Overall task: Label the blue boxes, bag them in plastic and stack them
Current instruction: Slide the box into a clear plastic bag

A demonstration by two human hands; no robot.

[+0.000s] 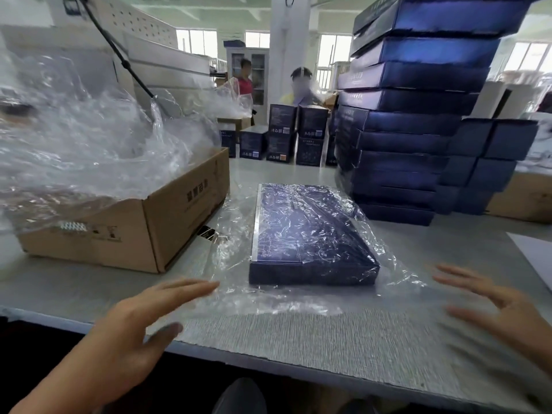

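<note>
A flat dark blue box (310,234) lies on the grey table inside a clear plastic bag (268,297), whose loose open end spreads toward me. My left hand (140,327) hovers open at the bag's near left corner, fingertips at the plastic edge. My right hand (501,309) is open and blurred, to the right of the bag and apart from it. A tall stack of blue boxes (412,121) stands behind the bagged box at the right.
A cardboard carton (167,222) stuffed with clear plastic bags (83,144) sits at the left. Smaller dark boxes (295,138) stand at the table's far edge. White paper (537,258) lies at the right. Two people work in the background.
</note>
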